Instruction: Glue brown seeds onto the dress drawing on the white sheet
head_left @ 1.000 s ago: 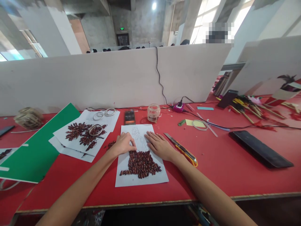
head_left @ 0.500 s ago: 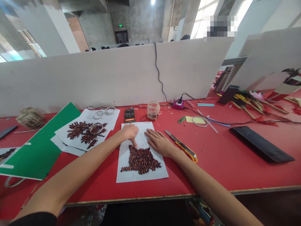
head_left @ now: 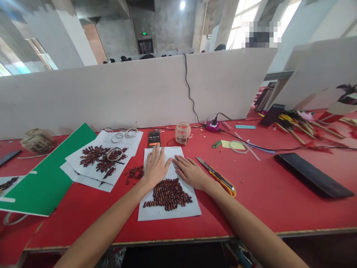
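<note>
Glossy maroon beans [head_left: 169,194] lie packed on white paper [head_left: 187,211] beside loosely spread hands [head_left: 156,168].

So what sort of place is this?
Perhaps a craft workshop: dark red bean-like pieces sit in rows on a paper sheet, a utility knife lies on the red table nearby, and a bare concrete wall rises beyond the white partition.

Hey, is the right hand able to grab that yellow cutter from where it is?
Probably yes: the right hand rests on the paper, and the yellow cutter lies close beside it, with nothing seen covering it or blocking the way.
</note>
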Available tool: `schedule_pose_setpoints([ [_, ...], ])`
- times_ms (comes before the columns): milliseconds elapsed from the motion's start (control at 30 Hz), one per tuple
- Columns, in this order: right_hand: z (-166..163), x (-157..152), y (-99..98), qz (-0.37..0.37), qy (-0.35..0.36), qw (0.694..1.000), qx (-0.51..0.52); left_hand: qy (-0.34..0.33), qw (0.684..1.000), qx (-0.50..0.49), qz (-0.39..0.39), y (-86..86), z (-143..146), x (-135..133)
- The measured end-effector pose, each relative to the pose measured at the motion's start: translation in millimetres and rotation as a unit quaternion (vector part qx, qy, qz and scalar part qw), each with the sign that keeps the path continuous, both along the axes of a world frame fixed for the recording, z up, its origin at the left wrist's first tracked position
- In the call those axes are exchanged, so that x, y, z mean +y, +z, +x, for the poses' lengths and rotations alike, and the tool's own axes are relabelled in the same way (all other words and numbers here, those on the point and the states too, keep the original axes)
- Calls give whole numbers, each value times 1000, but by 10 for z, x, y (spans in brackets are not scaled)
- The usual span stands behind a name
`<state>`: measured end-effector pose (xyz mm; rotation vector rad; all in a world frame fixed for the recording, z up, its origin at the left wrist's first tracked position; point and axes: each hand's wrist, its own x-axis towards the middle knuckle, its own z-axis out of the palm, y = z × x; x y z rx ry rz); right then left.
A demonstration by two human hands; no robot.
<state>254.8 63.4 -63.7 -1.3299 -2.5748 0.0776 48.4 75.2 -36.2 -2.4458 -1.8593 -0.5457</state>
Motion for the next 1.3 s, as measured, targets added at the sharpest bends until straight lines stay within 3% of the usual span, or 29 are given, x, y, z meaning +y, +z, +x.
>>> schedule_pose_setpoints([
  [133,7,16,-34,6,7,1000,1,22,999,9,35,-166,88,-31],
  [333,15,23,-31,13,7,1000,1,-16,998,-48,28,6,-11,-4],
  [433,21,24,-32,15,9,1000,7,-20,996,-85,-22,165,-459,21],
  [533,32,34,-41,9,7,1000,10,8,997,-65,-42,290,-1148,-28],
  [633,40,42,-35,0,9,1000,6,48,995,-33,-83,312,-1683,-156],
  [700,41,40,-19,-6,10,1000,2,33,993,-31,-110,264,-1822,-238],
  [867,26,16,15,-13,2,1000,-5,21,992,-29,-124,106,-1704,-305],
  [1000,22,14,6,-13,2,1000,-7,36,992,8,-122,80,-1645,-324],
  [1133,25,19,-11,-8,1,1000,2,37,988,-17,-148,186,-1626,-360],
  [1300,19,9,-1,-6,5,1000,7,-33,965,-174,-196,435,-1333,-339],
])
